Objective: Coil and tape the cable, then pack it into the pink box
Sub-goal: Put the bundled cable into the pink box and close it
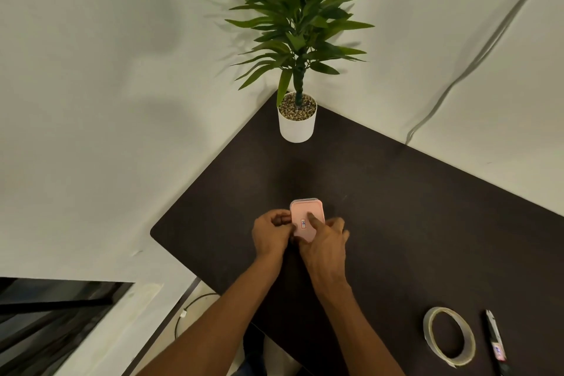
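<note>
Both forearms reach forward over the dark table (396,207). Left hand (270,235) curls against the pink box (305,220) side. Right hand (325,246) presses fingers on its lid.

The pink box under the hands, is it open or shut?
Shut, it seems: the pink box shows its flat lid on top, with no gap or inside visible. Both hands partly hide its near end.

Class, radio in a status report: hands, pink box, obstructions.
Both hands, left hand and right hand, on pink box, lid on. Cable not visible. Tape roll aside, nothing blocking.
</note>
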